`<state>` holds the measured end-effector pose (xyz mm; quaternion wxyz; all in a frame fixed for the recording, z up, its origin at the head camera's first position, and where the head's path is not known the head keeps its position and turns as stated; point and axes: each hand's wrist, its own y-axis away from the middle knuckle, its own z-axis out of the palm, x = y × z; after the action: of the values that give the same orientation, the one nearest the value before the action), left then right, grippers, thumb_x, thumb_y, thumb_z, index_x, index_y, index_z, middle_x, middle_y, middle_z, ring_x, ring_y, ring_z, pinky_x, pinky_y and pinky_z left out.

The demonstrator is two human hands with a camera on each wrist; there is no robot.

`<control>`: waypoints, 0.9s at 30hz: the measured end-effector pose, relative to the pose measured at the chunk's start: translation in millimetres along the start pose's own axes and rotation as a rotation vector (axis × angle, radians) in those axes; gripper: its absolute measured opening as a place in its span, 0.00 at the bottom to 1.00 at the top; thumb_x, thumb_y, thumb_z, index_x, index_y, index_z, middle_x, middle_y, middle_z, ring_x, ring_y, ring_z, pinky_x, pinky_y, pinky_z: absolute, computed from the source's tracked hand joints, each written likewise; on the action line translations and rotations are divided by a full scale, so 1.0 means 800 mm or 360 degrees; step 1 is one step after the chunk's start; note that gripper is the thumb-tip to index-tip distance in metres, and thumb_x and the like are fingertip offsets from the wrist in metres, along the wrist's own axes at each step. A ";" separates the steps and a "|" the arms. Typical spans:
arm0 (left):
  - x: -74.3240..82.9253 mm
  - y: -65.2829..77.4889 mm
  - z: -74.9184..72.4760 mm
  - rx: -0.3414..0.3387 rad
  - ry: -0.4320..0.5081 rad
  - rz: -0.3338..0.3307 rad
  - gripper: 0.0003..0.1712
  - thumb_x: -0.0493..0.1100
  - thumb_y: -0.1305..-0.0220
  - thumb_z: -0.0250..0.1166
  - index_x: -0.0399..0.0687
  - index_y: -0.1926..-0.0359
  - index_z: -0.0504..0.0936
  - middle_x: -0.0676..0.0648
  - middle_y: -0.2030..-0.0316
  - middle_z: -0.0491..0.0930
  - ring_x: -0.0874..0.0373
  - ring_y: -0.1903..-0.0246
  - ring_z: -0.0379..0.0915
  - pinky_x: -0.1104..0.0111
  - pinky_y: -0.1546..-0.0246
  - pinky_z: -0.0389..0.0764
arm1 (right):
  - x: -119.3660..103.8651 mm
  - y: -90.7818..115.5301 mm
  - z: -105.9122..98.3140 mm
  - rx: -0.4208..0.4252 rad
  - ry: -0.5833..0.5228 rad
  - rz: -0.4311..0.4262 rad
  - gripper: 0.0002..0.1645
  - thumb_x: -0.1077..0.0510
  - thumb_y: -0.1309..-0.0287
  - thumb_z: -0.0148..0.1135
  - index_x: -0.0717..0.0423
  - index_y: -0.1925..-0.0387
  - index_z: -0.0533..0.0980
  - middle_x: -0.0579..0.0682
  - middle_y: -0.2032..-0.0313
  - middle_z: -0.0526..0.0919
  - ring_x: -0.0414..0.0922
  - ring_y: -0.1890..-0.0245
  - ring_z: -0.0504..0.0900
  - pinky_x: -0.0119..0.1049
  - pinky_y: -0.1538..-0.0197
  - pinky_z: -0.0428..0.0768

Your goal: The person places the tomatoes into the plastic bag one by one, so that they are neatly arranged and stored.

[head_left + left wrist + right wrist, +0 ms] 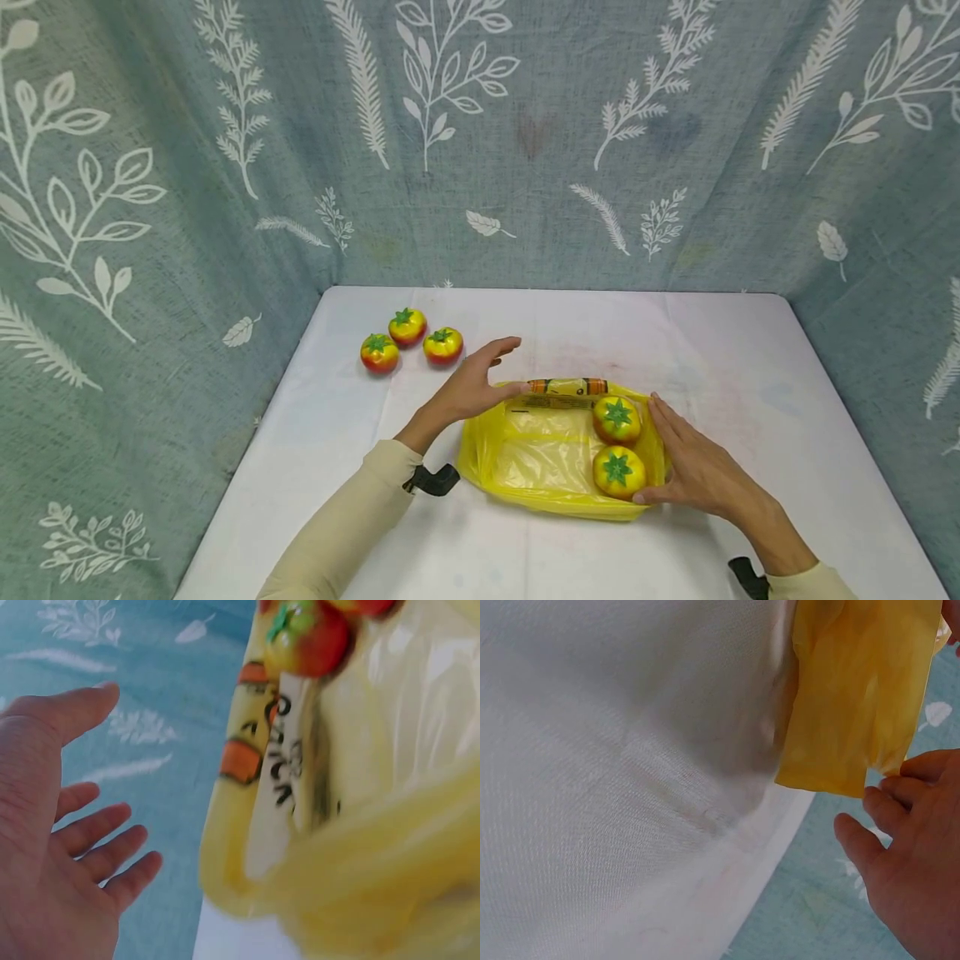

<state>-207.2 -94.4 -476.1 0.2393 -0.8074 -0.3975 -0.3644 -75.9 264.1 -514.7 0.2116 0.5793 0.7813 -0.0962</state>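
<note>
A yellow plastic bag (pixel 540 462) lies spread open on the table, its rim rolled and its back edge printed. Inside, along its right side, sit two toy tomatoes (pixel 617 419) (pixel 618 472) with green star-shaped tops. My left hand (pixel 474 387) hovers at the bag's back left corner, fingers spread and holding nothing; the left wrist view shows this hand (pixel 67 802) apart from the bag. My right hand (pixel 697 462) rests along the bag's right side with nearly straight fingers, thumb at the front corner. In the right wrist view its fingertips (pixel 900 780) touch the bag's edge.
Three more red-and-yellow toy tomatoes (pixel 407 327) (pixel 379 353) (pixel 443 346) stand grouped at the back left of the white table (pixel 720 333). A blue-green leaf-patterned curtain (pixel 540 167) surrounds the table at the back and sides.
</note>
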 end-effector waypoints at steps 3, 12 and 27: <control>-0.011 0.004 -0.015 0.0092 0.0021 -0.0049 0.44 0.54 0.36 0.71 0.47 0.25 0.63 0.46 0.28 0.66 0.51 0.30 0.63 0.57 0.31 0.66 | 0.000 0.000 0.000 0.0003 0.0000 -0.0003 0.87 0.18 0.67 0.72 0.63 0.20 0.43 0.66 0.22 0.47 0.69 0.28 0.58 0.68 0.35 0.66; -0.053 0.023 -0.065 0.0403 0.0083 -0.0222 0.44 0.51 0.37 0.72 0.48 0.25 0.63 0.45 0.29 0.66 0.47 0.30 0.62 0.52 0.31 0.65 | 0.002 -0.001 0.002 0.0013 0.0007 -0.0026 0.87 0.18 0.67 0.72 0.62 0.20 0.42 0.66 0.22 0.47 0.68 0.28 0.57 0.67 0.35 0.66; -0.111 0.054 -0.126 0.0743 0.0135 -0.0369 0.48 0.54 0.35 0.71 0.42 0.23 0.58 0.39 0.27 0.61 0.44 0.27 0.57 0.50 0.28 0.59 | 0.002 -0.001 0.003 0.0012 -0.0011 -0.0044 0.86 0.18 0.66 0.71 0.62 0.20 0.43 0.65 0.22 0.47 0.67 0.28 0.58 0.67 0.35 0.67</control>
<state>-249.0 -228.4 -486.8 0.3923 -0.6634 -0.5503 -0.3212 -76.3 264.5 -518.0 0.2107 0.5688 0.7882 -0.1041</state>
